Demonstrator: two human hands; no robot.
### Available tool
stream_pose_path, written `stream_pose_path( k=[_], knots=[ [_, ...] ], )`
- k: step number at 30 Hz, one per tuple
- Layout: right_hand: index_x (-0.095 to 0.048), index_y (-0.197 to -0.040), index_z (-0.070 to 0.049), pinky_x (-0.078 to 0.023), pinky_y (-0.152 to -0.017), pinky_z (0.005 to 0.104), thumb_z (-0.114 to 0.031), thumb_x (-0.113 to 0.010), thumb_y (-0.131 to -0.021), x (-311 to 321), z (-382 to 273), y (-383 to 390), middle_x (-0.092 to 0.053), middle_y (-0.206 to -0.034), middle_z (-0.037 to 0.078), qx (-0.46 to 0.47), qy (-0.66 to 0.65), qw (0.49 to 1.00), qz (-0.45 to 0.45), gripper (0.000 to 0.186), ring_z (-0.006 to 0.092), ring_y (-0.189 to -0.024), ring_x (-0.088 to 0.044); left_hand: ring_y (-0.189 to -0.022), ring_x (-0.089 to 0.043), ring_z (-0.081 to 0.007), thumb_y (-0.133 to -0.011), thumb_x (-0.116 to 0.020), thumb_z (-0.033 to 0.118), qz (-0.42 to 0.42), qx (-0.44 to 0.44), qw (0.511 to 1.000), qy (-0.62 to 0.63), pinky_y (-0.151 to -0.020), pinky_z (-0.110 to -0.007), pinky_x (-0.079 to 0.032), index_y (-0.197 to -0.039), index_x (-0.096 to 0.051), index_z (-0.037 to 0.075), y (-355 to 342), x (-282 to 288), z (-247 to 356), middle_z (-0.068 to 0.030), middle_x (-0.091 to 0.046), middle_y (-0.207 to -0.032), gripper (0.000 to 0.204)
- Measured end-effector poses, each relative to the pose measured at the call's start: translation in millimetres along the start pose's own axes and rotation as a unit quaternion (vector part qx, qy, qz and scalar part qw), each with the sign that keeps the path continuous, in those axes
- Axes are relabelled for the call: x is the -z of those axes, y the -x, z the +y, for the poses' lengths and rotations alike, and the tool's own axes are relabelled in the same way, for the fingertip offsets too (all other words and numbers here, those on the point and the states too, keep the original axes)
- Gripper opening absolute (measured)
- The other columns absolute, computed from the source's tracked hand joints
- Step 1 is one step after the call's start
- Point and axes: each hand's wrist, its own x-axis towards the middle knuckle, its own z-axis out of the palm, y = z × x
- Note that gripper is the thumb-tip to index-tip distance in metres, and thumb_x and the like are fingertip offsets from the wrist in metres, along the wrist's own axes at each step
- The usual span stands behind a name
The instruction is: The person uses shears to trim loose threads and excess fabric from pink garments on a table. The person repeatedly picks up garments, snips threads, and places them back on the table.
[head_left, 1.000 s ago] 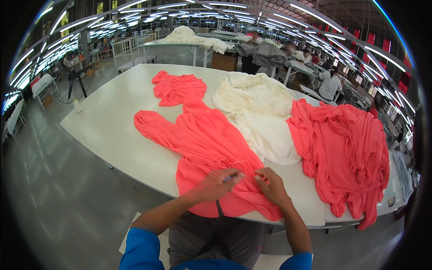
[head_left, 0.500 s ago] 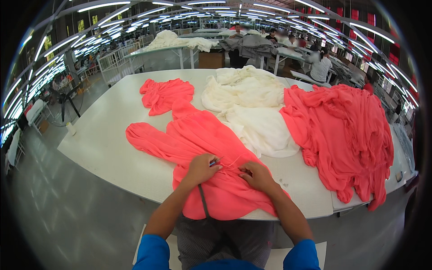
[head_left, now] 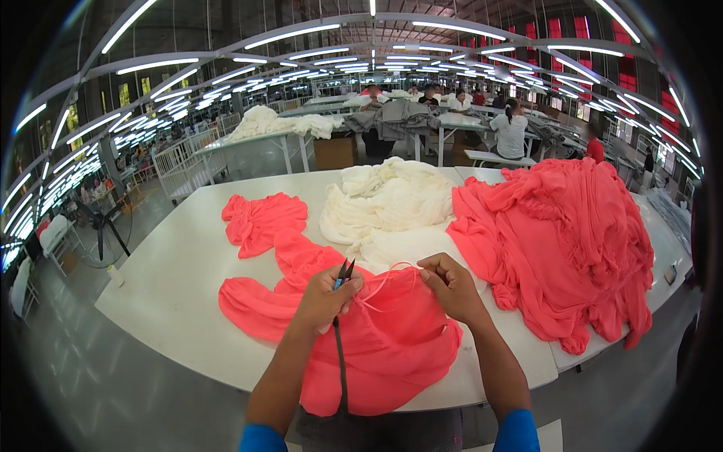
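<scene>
We saw the left hand (head_left: 325, 299) closed around small black thread snips (head_left: 345, 273), blades pointing up, above a coral garment (head_left: 361, 331) spread on the white table (head_left: 166, 279). The right hand (head_left: 450, 286) pinched a thin loose thread (head_left: 388, 280). A cream fabric pile (head_left: 392, 207) and a coral fabric heap (head_left: 565, 233) lay beyond.

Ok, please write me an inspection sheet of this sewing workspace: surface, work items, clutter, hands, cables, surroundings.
Surface: large white cutting table, smooth.
Job's things: coral pink thin fabric garment spread at the near edge; small dark thread snips; a loose pink thread runs between the hands.
Clutter: big coral pink fabric heap, cream white fabric heap, small crumpled coral piece.
Grippers: left hand grips the snips; right hand pinches the garment.
Cables: a dark strap hangs below the left hand.
Surroundings: factory hall, strip lights, other tables, seated workers, floor fan.
</scene>
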Motion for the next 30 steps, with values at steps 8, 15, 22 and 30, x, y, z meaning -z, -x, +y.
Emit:
stream_pose_path(
  k=[8,15,22,30],
  knots=[
    [-0.063,-0.099,0.000,-0.041,-0.061,0.0190,-0.011,-0.067,-0.089,38,-24,-27,-0.060,-0.079,-0.001,0.063,-0.017,0.998,0.013,0.015,0.0022,-0.069,-0.048,-0.047,-0.043,-0.0037,-0.087,-0.071,0.015,-0.022,-0.081,0.994,0.067,-0.041,-0.018,-0.030,-0.091,-0.063,0.004,-30,-9,37,0.0026,-0.054,-0.066,0.014],
    [-0.064,-0.099,-0.001,-0.043,-0.062,0.0187,-0.007,-0.071,-0.085,52,-16,-26,-0.060,-0.083,-0.001,0.075,-0.077,0.994,0.001,0.017,0.0019,-0.069,-0.049,-0.045,-0.042,-0.0037,-0.085,-0.072,0.011,-0.008,-0.129,0.988,0.086,-0.040,-0.018,-0.030,-0.090,-0.063,0.003,-41,-14,47,0.0015,-0.055,-0.065,0.013],
    [-0.063,-0.101,-0.001,-0.048,-0.069,0.0282,0.007,-0.060,-0.078,41,-27,-22,-0.061,-0.089,0.008,0.116,0.186,0.975,0.023,0.024,0.0192,-0.080,-0.058,-0.044,-0.042,-0.0048,-0.084,-0.071,0.008,0.096,-0.159,0.977,0.100,-0.039,-0.019,-0.031,-0.092,-0.062,0.002,-44,0,29,-0.0009,-0.058,-0.066,0.013],
    [-0.065,-0.099,-0.003,-0.045,-0.064,0.0257,0.008,-0.055,-0.079,45,22,-44,-0.065,-0.092,0.005,0.075,0.236,0.966,0.075,0.024,0.0144,-0.081,-0.059,-0.043,-0.042,-0.0044,-0.086,-0.069,0.007,0.115,-0.178,0.971,0.115,-0.039,-0.019,-0.030,-0.091,-0.062,0.002,-46,17,32,-0.0023,-0.059,-0.068,0.010]
  ],
)
